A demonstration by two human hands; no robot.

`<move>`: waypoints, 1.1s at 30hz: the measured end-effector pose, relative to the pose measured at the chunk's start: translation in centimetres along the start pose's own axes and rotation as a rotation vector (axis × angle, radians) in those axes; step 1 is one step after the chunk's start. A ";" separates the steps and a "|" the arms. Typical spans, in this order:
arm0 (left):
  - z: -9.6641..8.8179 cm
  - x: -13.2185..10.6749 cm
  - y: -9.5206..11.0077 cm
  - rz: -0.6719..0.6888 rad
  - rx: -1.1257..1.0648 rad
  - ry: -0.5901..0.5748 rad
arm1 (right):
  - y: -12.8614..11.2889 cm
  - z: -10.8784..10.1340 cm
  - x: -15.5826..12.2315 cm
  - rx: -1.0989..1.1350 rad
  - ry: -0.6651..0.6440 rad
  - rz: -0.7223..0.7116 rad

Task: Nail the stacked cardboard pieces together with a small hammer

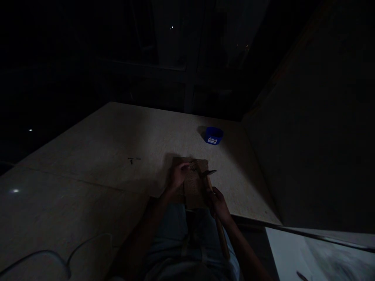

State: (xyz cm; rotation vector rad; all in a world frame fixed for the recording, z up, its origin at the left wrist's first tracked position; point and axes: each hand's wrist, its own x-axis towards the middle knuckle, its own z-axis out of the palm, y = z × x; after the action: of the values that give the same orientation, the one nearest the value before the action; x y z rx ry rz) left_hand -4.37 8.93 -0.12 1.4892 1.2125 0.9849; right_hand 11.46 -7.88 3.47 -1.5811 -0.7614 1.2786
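Note:
A small brown wooden board lies at the near edge of a pale table. My left hand rests on the board's left side, fingers pinched at something small and dark near its top edge; I cannot make out what. My right hand is wrapped round the wooden handle of a hammer. The hammer's metal head hangs just over the board's right edge. The scene is very dark.
A blue plastic tub with a white label stands behind the board. A few small dark nails lie on the table to the left. A dark wall rises on the right. A white sheet sits at lower right.

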 end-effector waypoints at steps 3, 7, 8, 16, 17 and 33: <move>0.3 0.1 -0.1 0.097 0.157 -0.094 | 0.6 0.0 0.1 0.012 -0.012 0.004; 0.2 -0.1 -0.1 0.136 0.258 -0.153 | 0.7 0.0 0.2 0.029 0.002 -0.009; 0.2 -0.1 -0.2 0.145 0.264 -0.166 | 0.6 0.0 0.3 0.025 0.010 -0.012; 0.4 -0.3 -1.3 0.178 0.260 -0.161 | -0.2 0.1 0.0 0.051 0.012 0.022; 0.4 -0.3 -1.4 0.178 0.253 -0.158 | -0.2 0.1 0.0 0.052 0.011 0.024; 0.5 -0.3 -1.8 0.233 0.433 -0.206 | -0.9 0.0 0.0 0.001 0.003 -0.011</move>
State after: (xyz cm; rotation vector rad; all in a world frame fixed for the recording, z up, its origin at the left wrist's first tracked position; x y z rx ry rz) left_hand -4.30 8.66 -1.98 2.0558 1.1665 0.7182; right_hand 11.52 -7.51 4.26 -1.5749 -0.7667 1.2685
